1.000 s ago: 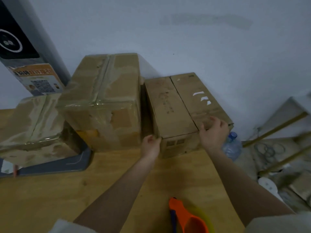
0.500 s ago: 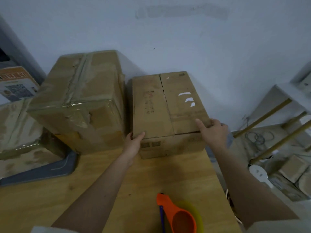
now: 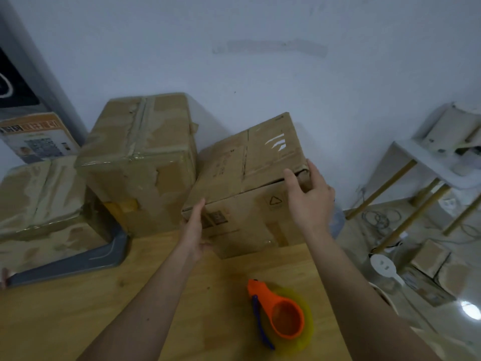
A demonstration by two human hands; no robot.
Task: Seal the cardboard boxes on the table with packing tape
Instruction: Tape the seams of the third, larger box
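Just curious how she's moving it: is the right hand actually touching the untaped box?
Touching. The head view shows the right hand gripping the untaped box at its near right corner, fingers lying on the top flap.

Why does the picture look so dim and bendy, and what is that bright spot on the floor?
Head view: the light is low and bluish, so the unsealed box looks soft and a little blurred; the wide lens bends the wall and the table near the edges; the bright spot is glare from a light on the shiny floor.

A pale wall point(image 3: 260, 61) rises behind; a white shelf with wooden legs point(image 3: 426, 162) stands on a glossy floor point(image 3: 463, 321).
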